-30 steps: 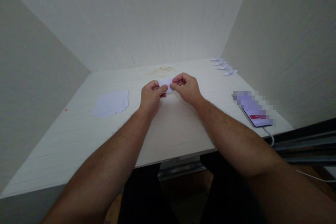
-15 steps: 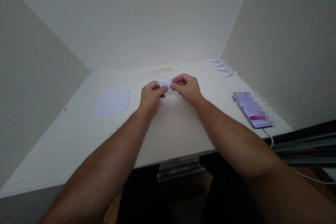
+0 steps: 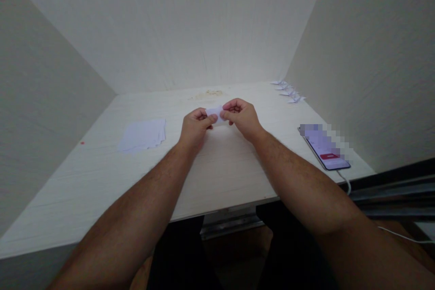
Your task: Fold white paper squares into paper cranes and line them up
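A small piece of folded white paper (image 3: pixel 214 111) is held up between my two hands, over the middle of the table. My left hand (image 3: pixel 196 126) is closed on its left side, thumb lying across the front. At the right end, my right hand (image 3: pixel 242 117) pinches the paper between thumb and fingers. The fingers behind the paper are partly hidden, and its exact folds are too small to make out.
A stack of white paper sheets (image 3: pixel 142 134) lies on the white table (image 3: pixel 224 167) to the left. Several folded paper cranes (image 3: pixel 288 91) stand in a row at the back right. A phone (image 3: pixel 324 149) with a white cable (image 3: pixel 346 181) lies at the right. Walls enclose three sides.
The view has shifted slightly, so the table's things sit a little lower. Both hands keep hold of the paper in nearly the same pose.
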A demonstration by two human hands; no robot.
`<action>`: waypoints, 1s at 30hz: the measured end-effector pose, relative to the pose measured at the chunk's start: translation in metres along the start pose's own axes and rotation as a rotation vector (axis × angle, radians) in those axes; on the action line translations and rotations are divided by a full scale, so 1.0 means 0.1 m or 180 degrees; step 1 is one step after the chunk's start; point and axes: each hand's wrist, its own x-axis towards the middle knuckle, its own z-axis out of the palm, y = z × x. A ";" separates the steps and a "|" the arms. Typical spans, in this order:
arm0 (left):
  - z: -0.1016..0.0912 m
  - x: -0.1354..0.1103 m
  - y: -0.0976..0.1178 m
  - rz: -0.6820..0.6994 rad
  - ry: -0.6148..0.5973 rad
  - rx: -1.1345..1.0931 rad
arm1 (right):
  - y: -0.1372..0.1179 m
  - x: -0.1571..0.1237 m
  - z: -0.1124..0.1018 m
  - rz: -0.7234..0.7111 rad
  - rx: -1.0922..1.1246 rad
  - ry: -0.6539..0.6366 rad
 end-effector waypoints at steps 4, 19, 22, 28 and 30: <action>0.01 -0.01 -0.01 0.0032 -0.0088 -0.0034 | 0.00 -0.01 0.00 0.0029 0.0042 -0.0064; -0.02 0.00 0.01 0.0043 0.0256 0.0350 | 0.01 -0.04 0.05 -0.0242 -0.0575 0.0055; -0.03 0.01 0.02 0.0015 0.0259 0.0259 | 0.01 -0.04 0.04 -0.0257 -0.0522 0.0044; -0.05 0.01 0.05 0.0048 0.0203 0.0460 | 0.01 -0.04 0.02 -0.0245 -0.0571 0.0063; -0.06 0.02 0.06 0.0070 0.0206 0.0523 | 0.00 -0.04 0.02 -0.0247 -0.0566 0.0035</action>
